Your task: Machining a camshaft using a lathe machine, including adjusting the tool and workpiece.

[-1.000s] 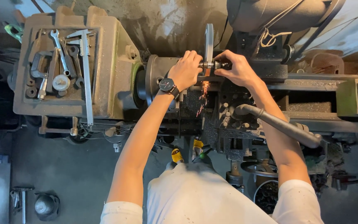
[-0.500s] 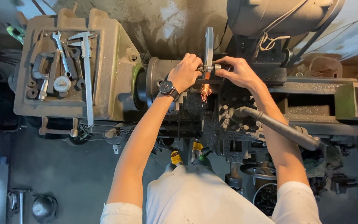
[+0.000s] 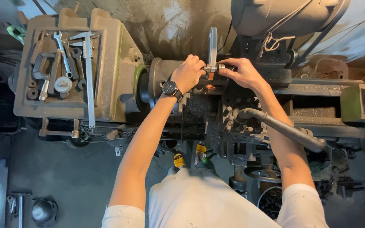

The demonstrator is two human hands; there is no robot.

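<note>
Closest to the camera is the person's white T-shirt [image 3: 208, 198], both bare arms stretching out over an old metal lathe [image 3: 250, 109]. A long lever handle [image 3: 284, 128] sticks out under the right forearm. Further out, the left hand [image 3: 187, 75], wristwatch [image 3: 170, 88] on it, is curled shut around one end of a small metal cylinder [image 3: 214, 68]; the right hand [image 3: 241, 71] pinches the other end. The piece sits right against the grinding wheel [image 3: 212, 46], with a few orange sparks [image 3: 209, 88] just below. Far left, wrenches [image 3: 62, 52] and a caliper [image 3: 88, 67] lie in the tray on the headstock [image 3: 110, 76].
</note>
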